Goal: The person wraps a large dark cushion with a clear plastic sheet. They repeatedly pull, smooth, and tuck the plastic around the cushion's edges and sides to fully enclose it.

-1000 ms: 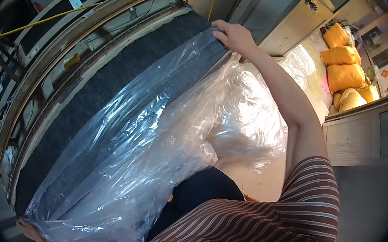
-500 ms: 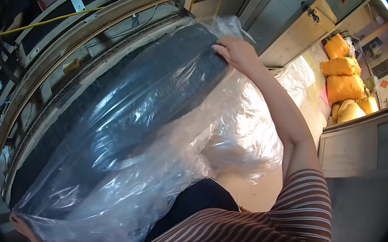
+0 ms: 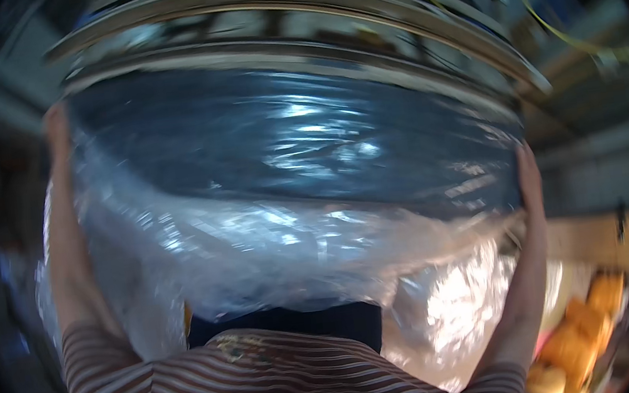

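Clear plastic sheet [image 3: 279, 228] lies over the dark panel [image 3: 134, 112], L hand [image 3: 57, 132] & R hand [image 3: 530, 180] at opp. ends; fingers too blurred, can't tell if gripping. Looks like spreading; next move prob. needs even tension.

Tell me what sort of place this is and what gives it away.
Probably a small workshop or packing area: a long railed frame across the top, a wide sheet of clear plastic film, and blurred orange bundles at lower right suggest it.
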`<state>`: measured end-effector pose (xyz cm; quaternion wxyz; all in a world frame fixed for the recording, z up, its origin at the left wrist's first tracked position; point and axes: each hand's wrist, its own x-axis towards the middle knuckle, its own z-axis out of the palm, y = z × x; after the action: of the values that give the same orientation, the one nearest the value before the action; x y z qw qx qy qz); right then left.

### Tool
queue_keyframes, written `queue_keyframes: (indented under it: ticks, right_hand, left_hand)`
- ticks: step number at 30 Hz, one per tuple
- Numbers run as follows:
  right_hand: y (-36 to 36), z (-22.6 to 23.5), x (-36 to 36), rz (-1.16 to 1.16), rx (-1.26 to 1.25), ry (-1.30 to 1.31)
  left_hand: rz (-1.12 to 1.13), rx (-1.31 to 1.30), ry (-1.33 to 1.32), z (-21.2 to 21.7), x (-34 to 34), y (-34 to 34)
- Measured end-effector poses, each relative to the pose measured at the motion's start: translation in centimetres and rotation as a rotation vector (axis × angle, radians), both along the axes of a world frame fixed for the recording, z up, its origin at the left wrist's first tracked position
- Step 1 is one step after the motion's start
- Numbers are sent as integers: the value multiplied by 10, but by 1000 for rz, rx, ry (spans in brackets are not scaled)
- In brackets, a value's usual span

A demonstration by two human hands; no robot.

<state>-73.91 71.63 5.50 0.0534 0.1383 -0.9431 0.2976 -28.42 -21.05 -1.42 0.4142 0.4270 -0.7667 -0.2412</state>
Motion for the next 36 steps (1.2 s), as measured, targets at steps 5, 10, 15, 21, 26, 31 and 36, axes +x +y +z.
queue_keyframes:
  ticks: [5,10,15,21,26,31,36]
  right_hand:
    - [-47,8,-24,-86,556,356]
    - [-253,49,61,455,-138,375]
    - [-453,48,233,938,-611,-653]
    - [-610,31,338,963,-835,-1241]
    - [-546,79,349,1165,-394,-1242]
    - [-315,102,310,798,-1057,-1207]
    - [-107,141,311,1055,-1649,-603]
  left_hand:
    - [-64,-44,251,38,-24,71]
    - [-213,101,523,33,-20,73]
    - [-238,159,652,32,-27,75]
    - [-180,165,735,42,-41,73]
    - [-108,179,655,46,-26,81]
    - [-41,-45,481,39,-28,73]
    - [-46,-100,269,36,-28,80]
